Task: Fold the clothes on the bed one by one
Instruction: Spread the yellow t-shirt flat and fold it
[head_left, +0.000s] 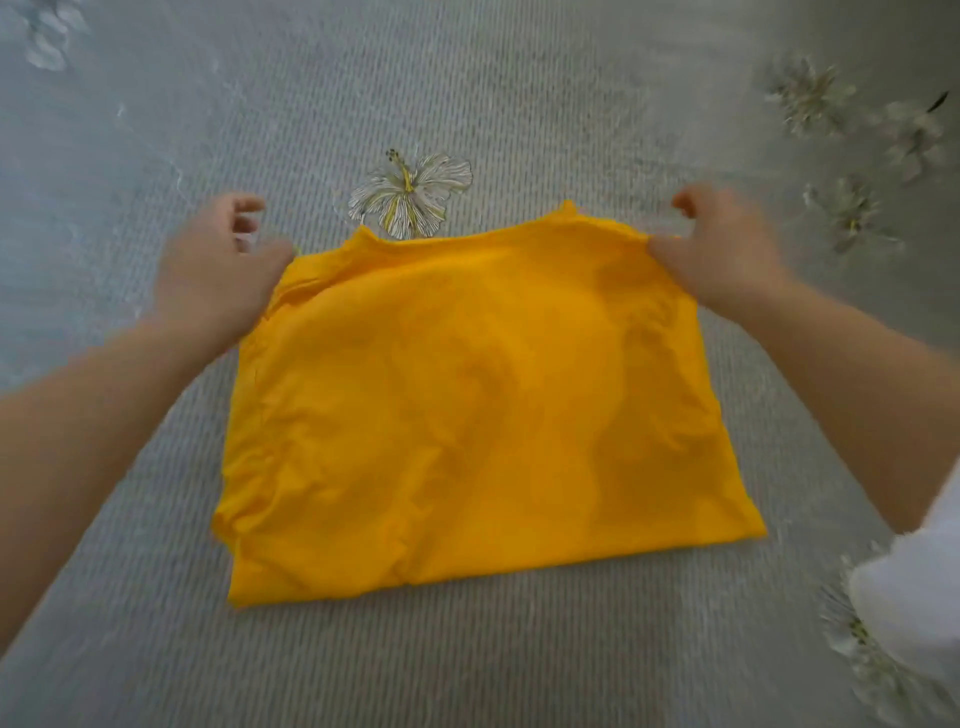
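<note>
A yellow garment (467, 405) lies folded into a rough rectangle in the middle of the grey bed cover (467, 665). My left hand (218, 270) pinches its far left corner between thumb and finger, the other fingers loosely curled above. My right hand (722, 249) pinches the far right corner in the same way. The far edge of the cloth is slightly lifted and wrinkled between the two hands. The near edge lies flat on the bed.
The bed cover carries printed flowers: one (410, 192) just beyond the garment, several (852, 156) at the far right and one (857, 639) at the near right. A white sleeve (914, 597) shows at the lower right.
</note>
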